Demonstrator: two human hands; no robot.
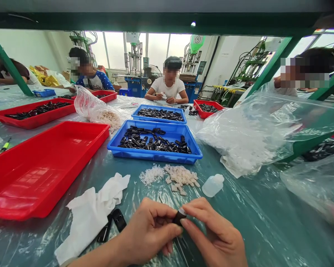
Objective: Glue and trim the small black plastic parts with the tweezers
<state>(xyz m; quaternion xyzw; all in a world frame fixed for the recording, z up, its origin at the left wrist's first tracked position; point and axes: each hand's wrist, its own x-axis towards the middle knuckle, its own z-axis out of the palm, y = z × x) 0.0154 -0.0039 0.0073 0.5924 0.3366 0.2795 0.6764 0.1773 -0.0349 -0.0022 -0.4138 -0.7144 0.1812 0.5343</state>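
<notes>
Black piece (178,218) is held up between both hands, over the near part of the table (267,222). It is pinched by the thumb and first finger of the left hand (146,231), to its left. Its pale tip (182,210) and right side are pinched by the right hand (218,235), just as near. The long way seems tilted, tip up; much is hidden by fingers. Toward the far edge, pale blocks (182,176) are heaped, well apart from it.
</notes>
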